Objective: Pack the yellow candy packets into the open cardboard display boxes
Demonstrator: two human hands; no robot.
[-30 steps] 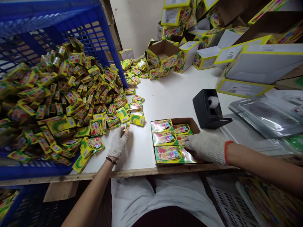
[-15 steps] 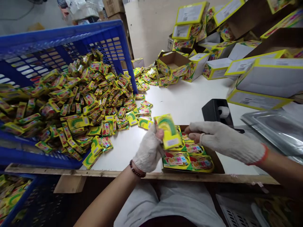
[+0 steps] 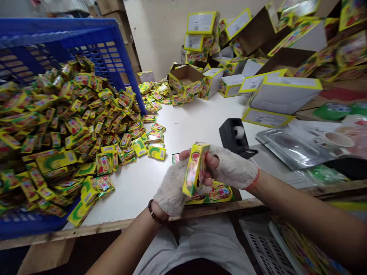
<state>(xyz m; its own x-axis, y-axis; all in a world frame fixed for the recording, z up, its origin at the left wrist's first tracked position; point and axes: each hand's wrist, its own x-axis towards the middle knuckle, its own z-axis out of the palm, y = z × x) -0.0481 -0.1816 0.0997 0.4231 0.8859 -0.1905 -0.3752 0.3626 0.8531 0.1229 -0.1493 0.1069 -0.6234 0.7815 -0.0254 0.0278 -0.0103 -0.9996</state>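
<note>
With the fingers of my left hand (image 3: 173,187) and right hand (image 3: 232,166) closed around the yellow Twins carton (image 3: 195,170), I hold it tilted above the open display box (image 3: 237,194). If my gloved grip becomes loose, I think the carton can drop and its corner dent those underneath. The black tape dispenser (image 3: 231,133) stands near my right glove; a careless swing could knock it.

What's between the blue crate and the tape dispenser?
Head view: small yellow boxes beside the blue crate, then bare white tabletop up to the black tape dispenser.
</note>
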